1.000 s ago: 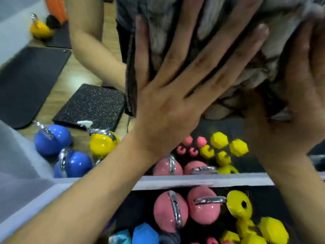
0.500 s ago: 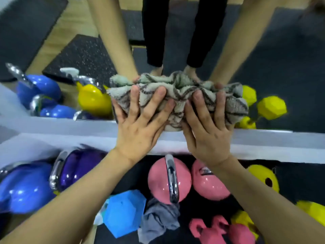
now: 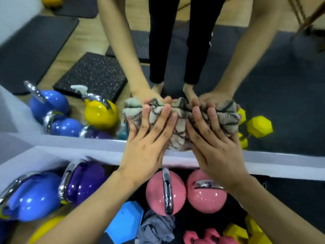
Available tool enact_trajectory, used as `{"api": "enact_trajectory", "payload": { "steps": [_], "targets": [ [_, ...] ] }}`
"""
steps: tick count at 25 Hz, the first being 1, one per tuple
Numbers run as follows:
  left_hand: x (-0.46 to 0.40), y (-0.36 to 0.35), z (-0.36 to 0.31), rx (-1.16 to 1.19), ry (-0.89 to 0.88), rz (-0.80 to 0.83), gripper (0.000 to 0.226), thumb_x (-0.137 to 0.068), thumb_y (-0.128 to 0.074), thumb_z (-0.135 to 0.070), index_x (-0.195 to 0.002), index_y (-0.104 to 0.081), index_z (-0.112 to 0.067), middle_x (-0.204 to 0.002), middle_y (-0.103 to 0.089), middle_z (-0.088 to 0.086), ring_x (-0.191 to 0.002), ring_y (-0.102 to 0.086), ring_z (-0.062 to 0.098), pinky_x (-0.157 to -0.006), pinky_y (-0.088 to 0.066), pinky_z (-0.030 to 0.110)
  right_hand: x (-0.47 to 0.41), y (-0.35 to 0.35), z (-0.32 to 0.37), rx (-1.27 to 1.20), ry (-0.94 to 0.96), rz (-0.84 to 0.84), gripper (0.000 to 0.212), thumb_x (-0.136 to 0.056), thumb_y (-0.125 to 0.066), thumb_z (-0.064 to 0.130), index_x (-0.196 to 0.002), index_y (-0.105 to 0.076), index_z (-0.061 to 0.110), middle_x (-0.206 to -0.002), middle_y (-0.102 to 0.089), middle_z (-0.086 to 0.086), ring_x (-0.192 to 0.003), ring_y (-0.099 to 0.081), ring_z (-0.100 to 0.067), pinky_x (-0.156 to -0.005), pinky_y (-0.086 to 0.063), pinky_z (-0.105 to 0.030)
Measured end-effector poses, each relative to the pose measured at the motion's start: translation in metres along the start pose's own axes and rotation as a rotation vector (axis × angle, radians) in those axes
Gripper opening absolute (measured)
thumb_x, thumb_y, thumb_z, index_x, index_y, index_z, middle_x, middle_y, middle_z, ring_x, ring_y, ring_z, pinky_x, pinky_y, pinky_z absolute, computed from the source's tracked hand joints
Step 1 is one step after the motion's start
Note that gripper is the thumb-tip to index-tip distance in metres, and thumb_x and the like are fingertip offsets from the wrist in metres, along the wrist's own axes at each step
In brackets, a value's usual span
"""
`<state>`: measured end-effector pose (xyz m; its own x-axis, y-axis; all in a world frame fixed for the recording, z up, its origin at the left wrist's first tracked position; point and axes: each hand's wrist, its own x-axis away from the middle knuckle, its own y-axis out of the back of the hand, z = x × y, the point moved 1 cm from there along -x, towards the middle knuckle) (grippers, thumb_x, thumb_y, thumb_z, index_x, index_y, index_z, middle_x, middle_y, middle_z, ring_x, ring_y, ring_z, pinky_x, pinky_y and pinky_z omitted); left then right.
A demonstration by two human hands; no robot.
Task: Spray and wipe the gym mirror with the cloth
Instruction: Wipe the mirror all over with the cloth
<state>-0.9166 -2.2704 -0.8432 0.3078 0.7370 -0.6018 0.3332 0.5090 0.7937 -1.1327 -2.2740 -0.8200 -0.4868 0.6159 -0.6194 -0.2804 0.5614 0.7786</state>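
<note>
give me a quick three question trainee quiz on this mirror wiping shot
1. True or false: both hands press the striped grey cloth against the mirror.
2. Which lies directly below the left hand? A) yellow hexagonal dumbbell B) pink round kettlebell with chrome handle C) black speckled mat
3. Fill in: the cloth sits near the mirror's ____ edge.

Key: 1 true; 2 B; 3 bottom. The right hand presses beside the left.
</note>
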Motion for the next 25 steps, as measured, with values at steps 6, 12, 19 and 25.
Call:
{"api": "enact_trajectory", "payload": {
  "steps": [6,12,19,25],
  "targets": [
    [-0.218,0.19,-0.056,0.08,-0.195,-0.505,0.051,-0.104,-0.049,-0.01,-0.154,-0.043,-0.013,-0.159,-0.043,0.015,-0.147,-0.023,0.047,-0.112,-0.018,0.078,-0.153,0.194,-0.079,-0.119,-0.223,-0.505,0.052,-0.109,-0.052,0.014,-0.157,-0.046,0.033,-0.158,-0.047,-0.017,-0.146,-0.045,-0.05,-0.114,-0.039,-0.069],
    [-0.235,0.158,-0.079,-0.13,-0.112,-0.697,0.044,-0.107,-0.037,-0.038,-0.148,-0.045,-0.024,-0.147,-0.059,0.008,-0.137,-0.032,0.038,-0.112,-0.024,0.071,-0.158,0.181,-0.085,0.068,-0.201,-0.595,0.057,-0.109,-0.039,0.045,-0.153,-0.041,0.009,-0.153,-0.048,-0.03,-0.141,-0.039,-0.062,-0.116,-0.031,-0.072],
    [-0.044,-0.085,-0.086,-0.32,-0.177,-0.351,0.069,-0.107,-0.043,-0.032,-0.165,-0.007,-0.023,-0.173,0.007,-0.008,-0.159,0.012,0.026,-0.124,0.012,0.052,0.064,-0.027,-0.081,0.065,-0.145,-0.342,0.08,-0.102,-0.054,0.039,-0.169,-0.012,0.023,-0.177,-0.005,0.004,-0.163,-0.003,-0.032,-0.122,-0.028,-0.063],
    [0.025,-0.157,-0.082,-0.243,-0.179,-0.23,0.096,-0.092,-0.065,-0.003,-0.165,-0.003,-0.015,-0.173,0.01,-0.003,-0.157,0.017,0.031,-0.123,0.014,0.053,0.127,-0.094,-0.079,0.074,-0.11,-0.296,0.09,-0.097,-0.075,0.024,-0.168,-0.019,0.026,-0.175,-0.006,0.008,-0.162,-0.003,-0.024,-0.122,-0.027,-0.056]
  ]
}}
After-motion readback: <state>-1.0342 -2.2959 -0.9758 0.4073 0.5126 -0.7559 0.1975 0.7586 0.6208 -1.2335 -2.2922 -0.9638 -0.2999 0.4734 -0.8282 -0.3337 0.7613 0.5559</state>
